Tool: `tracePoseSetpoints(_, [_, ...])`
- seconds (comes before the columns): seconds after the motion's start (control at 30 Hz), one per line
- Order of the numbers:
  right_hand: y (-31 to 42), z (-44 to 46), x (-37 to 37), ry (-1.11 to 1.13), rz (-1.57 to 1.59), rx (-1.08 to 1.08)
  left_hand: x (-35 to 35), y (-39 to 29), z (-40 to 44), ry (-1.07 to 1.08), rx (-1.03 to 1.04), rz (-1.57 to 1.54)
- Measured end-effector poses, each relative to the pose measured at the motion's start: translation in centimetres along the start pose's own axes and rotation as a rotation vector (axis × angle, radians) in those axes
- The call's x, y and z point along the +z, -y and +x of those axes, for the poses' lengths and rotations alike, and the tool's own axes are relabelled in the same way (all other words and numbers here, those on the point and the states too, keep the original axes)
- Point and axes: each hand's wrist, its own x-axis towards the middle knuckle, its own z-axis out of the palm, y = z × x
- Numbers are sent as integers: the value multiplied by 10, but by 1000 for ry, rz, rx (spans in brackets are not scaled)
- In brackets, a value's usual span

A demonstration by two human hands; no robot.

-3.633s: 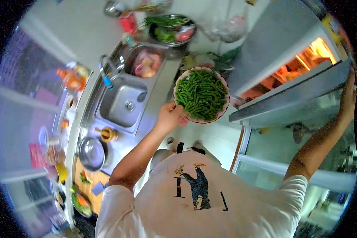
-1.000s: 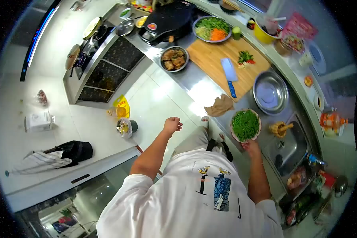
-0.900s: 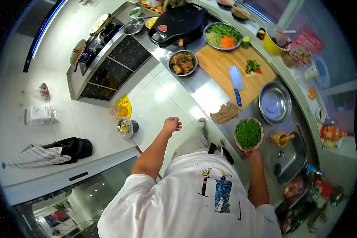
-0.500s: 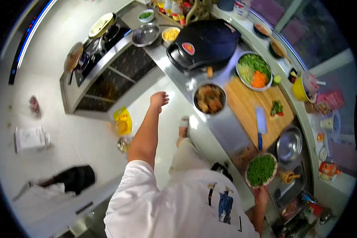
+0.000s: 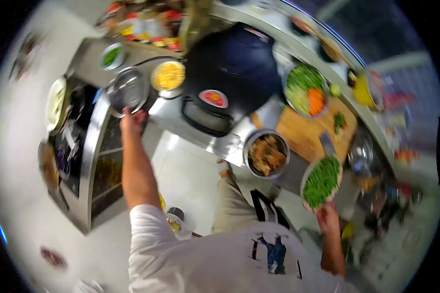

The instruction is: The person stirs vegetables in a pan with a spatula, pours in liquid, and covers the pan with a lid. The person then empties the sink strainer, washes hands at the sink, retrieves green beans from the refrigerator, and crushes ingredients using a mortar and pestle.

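Note:
My left hand (image 5: pixel 133 120) is at the near rim of a shiny metal bowl (image 5: pixel 128 90), with one digit over the edge and the others curled beside it; it looks closed on the rim, though motion blurs it. Nothing stands out inside that bowl. At the lower right, my right hand (image 5: pixel 326 214) grips the edge of a pale shallow bowl (image 5: pixel 305 191) heaped with chopped greens (image 5: pixel 322 181), holding it in front of the counter. Beside the metal bowl stands a bowl of yellow pieces (image 5: pixel 168 75), and behind it a small bowl of chopped greens (image 5: pixel 112 56).
A black electric griddle (image 5: pixel 230 68) fills the counter corner. Near it are a pot of brown food (image 5: pixel 267 155), a bowl of cut vegetables (image 5: pixel 305 90), and a cutting board (image 5: pixel 298 132) with a cleaver (image 5: pixel 327 143). The stove (image 5: pixel 76 141) is at left, with pans.
My left hand has gone from open air over the floor to the metal bowl's rim. My right hand still holds the bowl of greens. The view has shifted toward the stove corner.

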Motion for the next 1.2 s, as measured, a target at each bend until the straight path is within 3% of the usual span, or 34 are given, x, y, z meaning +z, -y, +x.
tracePoseSetpoints(0.03, [-3,2,5,11,9,1,-17,0,33,49,-63,26])
tracePoseSetpoints(0.17, [-15,10,22,64,47,3,-17,-7,23,58,108,72])
tracePoseSetpoints(0.23, [-16,10,28,13,69,26,-23,-18,3,30,95,-25])
tracePoseSetpoints(0.3, [-17,9,29,98,59,-4,-32,-32,-25,124,170,-78])
tracePoseSetpoints(0.37, [-21,7,21,92,66,-19,-24,-42,-71,-5,146,-132])
tracePoseSetpoints(0.5, [-30,1,-7,50,76,5,-14,-37,-137,227,205,-135])
tracePoseSetpoints(0.57, [-34,-6,-21,-19,122,-18,18,-11,-185,458,220,-90])
tracePoseSetpoints(0.67, [-48,-3,-65,59,179,-14,66,52,-224,482,49,-35])
tracePoseSetpoints(0.83, [-60,-13,-152,42,311,-92,229,208,-404,645,-46,279])
tracePoseSetpoints(0.97, [-58,-24,-244,-64,313,-153,344,339,-544,955,282,426])
tracePoseSetpoints(1.1, [-49,-53,-321,-150,309,-182,433,442,-651,1181,950,553])
tracePoseSetpoints(1.17, [-65,-57,-368,-140,255,-299,461,478,-718,1282,1250,630])
tracePoseSetpoints(1.2, [-74,-54,-383,-251,275,-260,468,496,-747,1299,1411,620])
